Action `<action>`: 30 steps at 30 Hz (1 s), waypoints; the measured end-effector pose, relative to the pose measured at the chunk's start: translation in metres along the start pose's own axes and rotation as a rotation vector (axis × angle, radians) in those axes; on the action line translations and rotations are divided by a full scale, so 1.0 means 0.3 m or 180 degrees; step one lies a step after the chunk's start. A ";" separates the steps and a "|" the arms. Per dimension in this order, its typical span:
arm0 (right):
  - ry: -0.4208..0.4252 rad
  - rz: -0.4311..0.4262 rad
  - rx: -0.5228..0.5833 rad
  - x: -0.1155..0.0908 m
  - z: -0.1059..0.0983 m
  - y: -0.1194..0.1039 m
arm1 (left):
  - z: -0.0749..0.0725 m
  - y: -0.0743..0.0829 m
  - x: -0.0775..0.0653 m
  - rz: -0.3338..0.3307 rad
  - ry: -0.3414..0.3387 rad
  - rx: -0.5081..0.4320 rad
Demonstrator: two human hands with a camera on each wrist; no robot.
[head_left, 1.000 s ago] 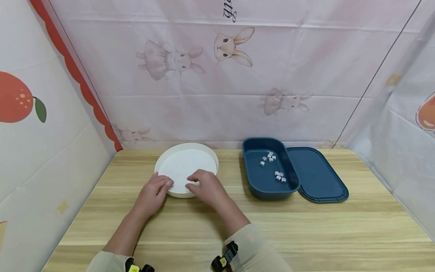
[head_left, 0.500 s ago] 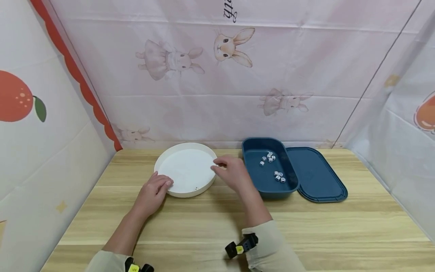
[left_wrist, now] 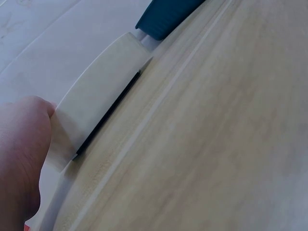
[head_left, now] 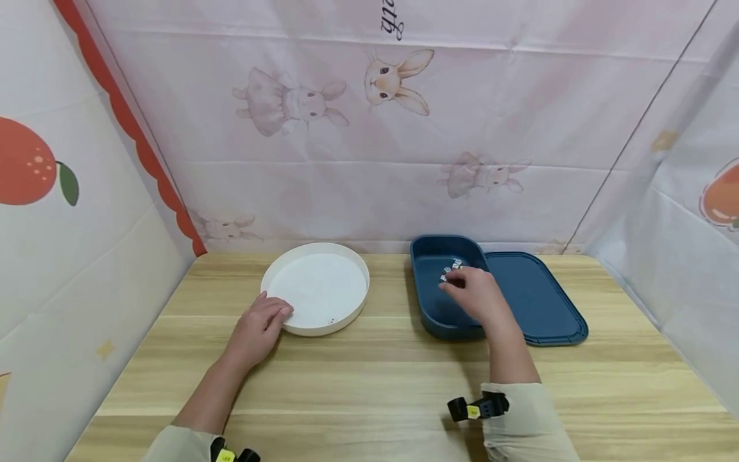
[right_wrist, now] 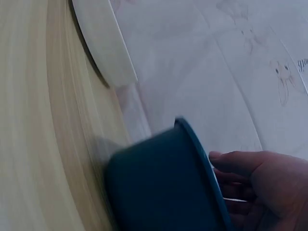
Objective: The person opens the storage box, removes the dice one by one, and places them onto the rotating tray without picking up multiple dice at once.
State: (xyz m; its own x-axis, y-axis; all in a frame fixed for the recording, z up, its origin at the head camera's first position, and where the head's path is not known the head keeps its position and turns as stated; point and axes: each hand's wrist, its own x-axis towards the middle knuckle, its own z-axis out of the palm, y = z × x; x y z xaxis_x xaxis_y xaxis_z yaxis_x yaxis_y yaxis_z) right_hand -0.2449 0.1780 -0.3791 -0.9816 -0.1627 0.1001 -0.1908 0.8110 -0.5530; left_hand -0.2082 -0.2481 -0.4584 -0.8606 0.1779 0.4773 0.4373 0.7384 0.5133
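Note:
My left hand (head_left: 261, 327) holds the near-left rim of a round white tray (head_left: 360, 305), fingers bent over the edge. The left wrist view shows that hand (left_wrist: 24, 144) against the tray's outer wall (left_wrist: 101, 86). Near the tray's front lies a white die (head_left: 331, 321), little more than its dark dots showing. Over the dark blue box (head_left: 427, 308) is my right hand (head_left: 476, 295), thumb and fingers loosely bent, nothing visible between them. Several white dice (head_left: 457, 263) lie in the box just past its fingertips; the hand hides others. In the right wrist view the thumb (right_wrist: 236, 161) is close to the box rim.
A dark blue lid (head_left: 539, 298) lies flat to the right of the box, its left edge by the box wall. Wooden table (head_left: 346, 391) spreads in front of both containers. A pink rabbit-print cloth (head_left: 323, 192) hangs right behind them.
My right hand has moved right, from over the white tray to over the blue box. The white die in the tray has come into view. My left hand stays at the rim.

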 end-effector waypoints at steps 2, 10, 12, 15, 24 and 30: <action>-0.0128 0.0031 -0.0121 -0.005 -0.014 0.024 | -0.004 0.001 0.000 0.0000 -0.0002 0.0017; -0.0497 0.0559 -0.0414 -0.012 -0.021 0.048 | 0.004 -0.007 -0.005 0.0025 0.0006 0.0027; -0.0554 0.0628 -0.0444 -0.014 -0.012 0.052 | 0.004 -0.006 -0.005 0.0020 0.0004 0.0023; -0.0576 0.0657 -0.0464 -0.014 0.001 0.057 | 0.003 -0.005 -0.003 0.0031 0.0008 0.0030; -0.0561 0.0655 -0.0371 -0.002 0.025 0.057 | -0.001 0.003 -0.001 0.0040 0.0038 0.0025; -0.0665 0.0609 -0.0382 0.006 0.041 0.053 | 0.002 0.004 -0.003 0.0064 0.0062 0.0012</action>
State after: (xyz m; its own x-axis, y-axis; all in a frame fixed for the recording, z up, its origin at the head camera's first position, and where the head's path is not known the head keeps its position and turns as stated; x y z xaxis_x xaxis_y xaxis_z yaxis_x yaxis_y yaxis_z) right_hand -0.2497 0.1838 -0.3978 -0.9791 -0.1026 -0.1756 -0.0146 0.8967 -0.4425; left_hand -0.2070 -0.2471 -0.4585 -0.8463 0.1802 0.5013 0.4536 0.7372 0.5008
